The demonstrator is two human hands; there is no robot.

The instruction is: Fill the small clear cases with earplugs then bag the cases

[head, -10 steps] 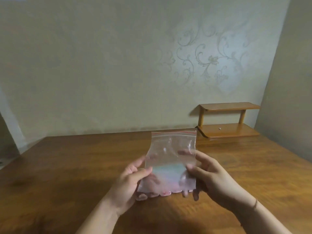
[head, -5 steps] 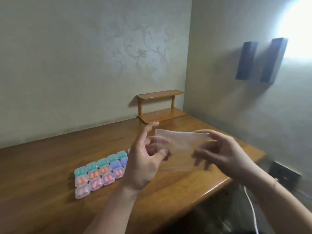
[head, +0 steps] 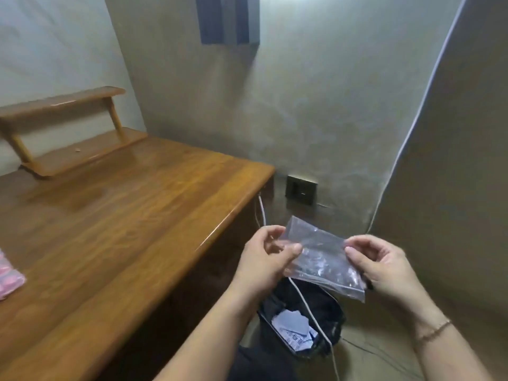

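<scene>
My left hand (head: 264, 257) and right hand (head: 382, 262) each pinch an edge of the clear bag (head: 321, 257), stretched flat between them at 12 o'clock, off the desk and above the bin (head: 302, 325), probably to get it open. The cases (head: 9, 273) wait at 9 o'clock on the desk (head: 123, 215).

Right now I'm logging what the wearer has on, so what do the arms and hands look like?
Both forearms are bare, with no sleeves in view. The left hand wears nothing. The right hand has no glove, but a thin bracelet circles its wrist. No rings are visible.
</scene>
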